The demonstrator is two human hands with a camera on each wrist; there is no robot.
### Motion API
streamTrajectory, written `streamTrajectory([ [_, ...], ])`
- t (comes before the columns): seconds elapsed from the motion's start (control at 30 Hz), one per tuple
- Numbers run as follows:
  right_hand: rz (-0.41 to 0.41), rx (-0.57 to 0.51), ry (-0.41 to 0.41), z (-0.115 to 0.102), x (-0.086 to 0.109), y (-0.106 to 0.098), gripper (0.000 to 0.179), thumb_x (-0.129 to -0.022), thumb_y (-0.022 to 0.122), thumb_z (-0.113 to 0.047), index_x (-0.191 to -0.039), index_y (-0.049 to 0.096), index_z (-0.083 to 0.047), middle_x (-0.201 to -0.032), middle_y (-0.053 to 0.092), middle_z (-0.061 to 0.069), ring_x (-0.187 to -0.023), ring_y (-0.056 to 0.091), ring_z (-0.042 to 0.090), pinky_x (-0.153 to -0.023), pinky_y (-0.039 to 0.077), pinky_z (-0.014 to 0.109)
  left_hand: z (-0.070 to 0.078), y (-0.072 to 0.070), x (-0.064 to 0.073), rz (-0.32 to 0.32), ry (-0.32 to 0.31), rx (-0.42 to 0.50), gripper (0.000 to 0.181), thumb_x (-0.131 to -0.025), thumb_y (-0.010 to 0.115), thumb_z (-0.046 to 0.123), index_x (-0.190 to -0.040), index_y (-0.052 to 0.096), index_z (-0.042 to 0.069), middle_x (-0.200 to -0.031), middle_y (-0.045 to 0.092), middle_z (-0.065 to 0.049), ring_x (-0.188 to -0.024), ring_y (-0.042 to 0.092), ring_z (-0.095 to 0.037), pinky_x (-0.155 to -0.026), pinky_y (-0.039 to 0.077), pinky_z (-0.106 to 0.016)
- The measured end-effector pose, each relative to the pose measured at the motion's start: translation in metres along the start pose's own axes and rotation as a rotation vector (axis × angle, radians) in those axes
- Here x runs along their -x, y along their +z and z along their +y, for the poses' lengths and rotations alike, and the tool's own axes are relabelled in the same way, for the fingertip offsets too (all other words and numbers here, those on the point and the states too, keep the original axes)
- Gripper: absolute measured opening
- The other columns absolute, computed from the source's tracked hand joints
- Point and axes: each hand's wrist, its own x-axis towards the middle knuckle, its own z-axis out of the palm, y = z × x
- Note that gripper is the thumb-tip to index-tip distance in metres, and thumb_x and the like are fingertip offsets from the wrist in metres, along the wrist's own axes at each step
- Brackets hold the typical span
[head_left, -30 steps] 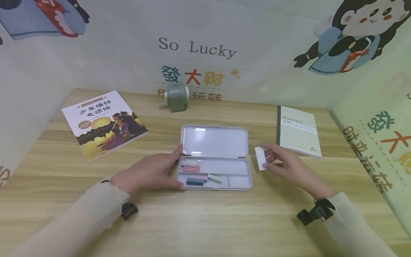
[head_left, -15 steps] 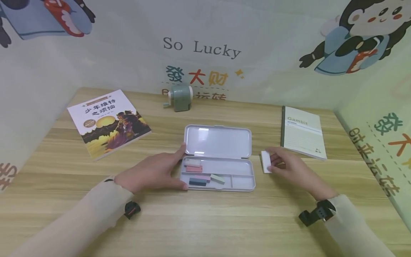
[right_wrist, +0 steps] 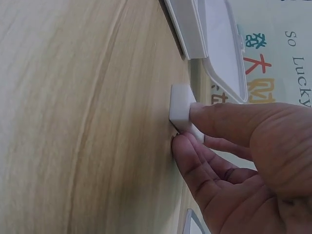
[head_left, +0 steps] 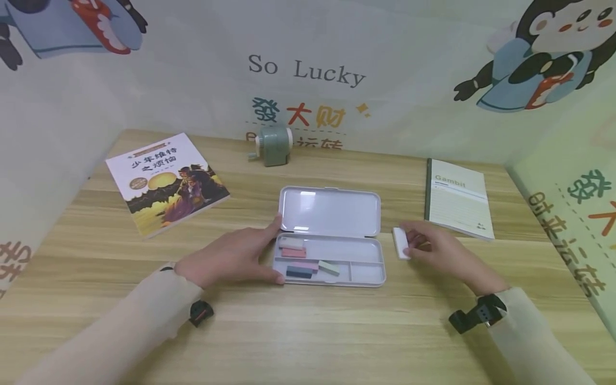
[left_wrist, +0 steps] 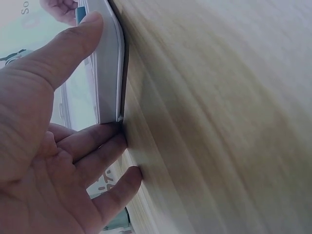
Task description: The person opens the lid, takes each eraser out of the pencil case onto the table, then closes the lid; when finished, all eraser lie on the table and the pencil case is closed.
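White block (head_left: pixel 399 244) in R fingers (right_wrist: pixel 224 117), nr case (head_left: pixel 332 211) & notebook (head_left: pixel 459 198).

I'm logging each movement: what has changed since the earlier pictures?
The white block came down toward the table, right of the open case; the right hand still holds it. The left hand stayed at the case's left end, the small blocks inside unmoved.

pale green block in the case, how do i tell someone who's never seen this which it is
On the wooden table, find the open white case that the left hand holds. In its tray, look in the larger of the two near compartments. There the pale green block lies beside a pink block and a dark blue block, set apart by its colour and slant.
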Motion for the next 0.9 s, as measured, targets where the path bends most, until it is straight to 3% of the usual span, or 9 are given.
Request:
streamTrajectory([
  [0.33,-0.036,0.010,0.007,0.0013,-0.0001,-0.0035,0.049,-0.094,0.074,-0.002,-0.137,0.058,0.015,-0.116,0.069,0.026,-0.102,0.071,0.034,-0.086,0.065,0.046,0.0022,0.0003,-0.0011,-0.012,-0.021,0.019,0.122,-0.084,0.084,0.054,-0.169,0.009,0.007,-0.161,0.050,-0.019,-0.146,0.054,-0.034,-0.123,0.042,-0.054],
  [0.9,-0.019,0.006,-0.005,-0.0017,0.0026,-0.0033,0.048,-0.095,0.072,0.000,-0.137,0.056,0.017,-0.117,0.068,0.028,-0.102,0.071,0.036,-0.088,0.065,0.048,0.0037,-0.0009,-0.0019,-0.010,-0.013,0.003,0.121,-0.085,0.083,0.054,-0.168,0.010,0.003,-0.160,0.049,-0.023,-0.145,0.054,-0.038,-0.122,0.043,-0.055],
])
